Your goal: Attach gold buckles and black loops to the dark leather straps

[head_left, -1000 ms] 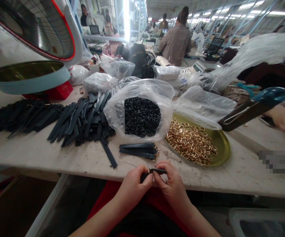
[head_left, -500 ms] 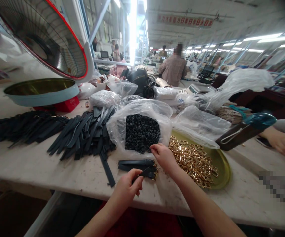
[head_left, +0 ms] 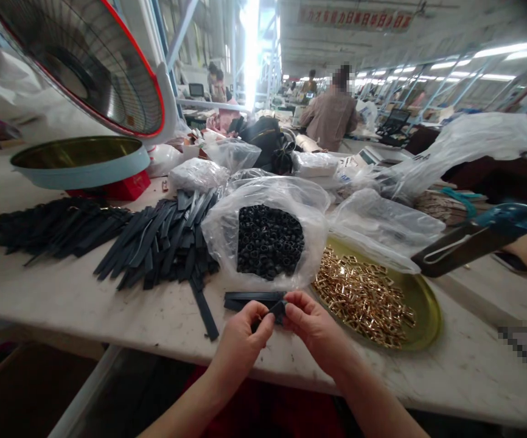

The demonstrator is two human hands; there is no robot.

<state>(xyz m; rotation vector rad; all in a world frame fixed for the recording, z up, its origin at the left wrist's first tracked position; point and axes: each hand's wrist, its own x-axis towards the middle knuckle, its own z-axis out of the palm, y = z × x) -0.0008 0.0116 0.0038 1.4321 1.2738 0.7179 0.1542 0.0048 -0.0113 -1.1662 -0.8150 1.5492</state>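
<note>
1. Your left hand (head_left: 244, 331) is gripping a dark strap (head_left: 276, 309) between thumb and fingers.
2. Your right hand (head_left: 310, 321) is pinching the strap's other end; whether the fingertips are also gripping anything smaller, I cannot tell.
3. The strap is bridging both hands over the table (head_left: 154, 319), near some flat straps (head_left: 249, 297).
4. Beyond your hands, a clear bag (head_left: 220, 228) is holding black loops (head_left: 270, 243).
5. To your right, a round tray (head_left: 431, 310) is bearing gold buckles (head_left: 364, 298).
</note>
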